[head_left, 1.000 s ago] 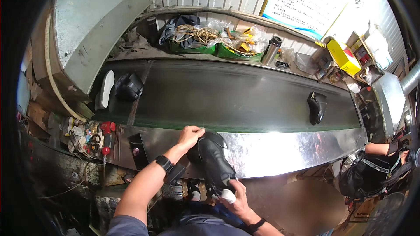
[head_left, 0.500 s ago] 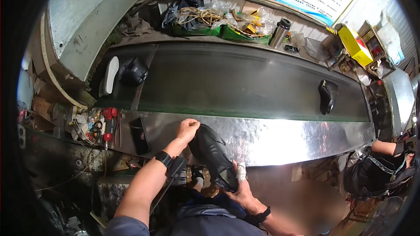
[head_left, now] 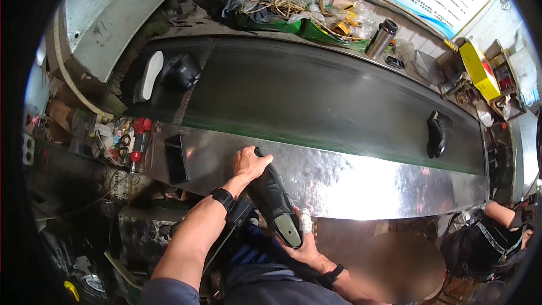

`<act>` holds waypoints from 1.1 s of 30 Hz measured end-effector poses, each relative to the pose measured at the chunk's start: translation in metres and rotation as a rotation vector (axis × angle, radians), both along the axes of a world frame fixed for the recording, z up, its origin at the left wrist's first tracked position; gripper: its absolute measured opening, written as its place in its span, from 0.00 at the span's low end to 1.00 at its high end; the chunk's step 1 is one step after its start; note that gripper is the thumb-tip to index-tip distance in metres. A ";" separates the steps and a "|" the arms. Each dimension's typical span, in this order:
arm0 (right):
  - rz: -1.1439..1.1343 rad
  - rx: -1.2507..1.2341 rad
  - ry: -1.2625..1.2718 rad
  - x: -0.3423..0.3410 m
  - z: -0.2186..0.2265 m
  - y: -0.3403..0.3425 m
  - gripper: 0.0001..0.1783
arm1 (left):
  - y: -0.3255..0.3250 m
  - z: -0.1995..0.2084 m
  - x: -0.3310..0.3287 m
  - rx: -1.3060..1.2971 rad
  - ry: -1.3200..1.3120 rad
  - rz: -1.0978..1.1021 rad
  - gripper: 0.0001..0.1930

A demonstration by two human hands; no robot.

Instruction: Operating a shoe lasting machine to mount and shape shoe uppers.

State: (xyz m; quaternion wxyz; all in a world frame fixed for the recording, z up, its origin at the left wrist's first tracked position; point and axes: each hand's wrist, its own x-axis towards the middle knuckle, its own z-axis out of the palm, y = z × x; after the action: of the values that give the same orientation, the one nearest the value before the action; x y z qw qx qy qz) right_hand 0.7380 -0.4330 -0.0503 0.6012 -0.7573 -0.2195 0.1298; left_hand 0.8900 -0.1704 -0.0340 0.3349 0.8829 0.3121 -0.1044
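A black shoe upper [head_left: 269, 193] on a pale grey-green last [head_left: 289, 229] is tilted between my two hands, in front of a shiny metal ledge. My left hand [head_left: 252, 162] is closed over its far end, fingers wrapped round the tip. At the near end, my right hand [head_left: 304, 248] grips it from the right and below, partly hidden by the shoe; one finger wears a white wrap [head_left: 305, 220]. The last's top faces up, with a small dark hole in it. A dark phone [head_left: 177, 158] lies on the metal ledge [head_left: 361, 183], left of my left hand.
Beyond the ledge runs a dark conveyor belt [head_left: 316, 90] bearing a white sole [head_left: 149, 76], a black shoe part [head_left: 180, 72] and a black shoe [head_left: 439, 134]. A red tool [head_left: 139, 134] lies at left. Green bins [head_left: 333, 36] and a thermos [head_left: 381, 39] stand behind. Another person's arm [head_left: 500, 214] shows at right.
The shoe has turned so that the last's top shows more. My left hand has shifted its grip over the far end, knuckles up. The whole view has tilted.
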 end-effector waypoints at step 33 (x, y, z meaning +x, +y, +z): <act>0.985 0.151 0.911 -0.351 0.193 0.344 0.08 | 0.148 0.259 -0.724 -0.257 -1.240 1.507 0.23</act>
State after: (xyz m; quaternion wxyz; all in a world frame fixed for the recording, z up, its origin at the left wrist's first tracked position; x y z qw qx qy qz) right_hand 0.3871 -0.0895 0.1428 0.5558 -0.3943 -0.2721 0.6794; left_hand 0.1658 -0.0220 0.2248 0.5118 0.3082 0.5487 0.5848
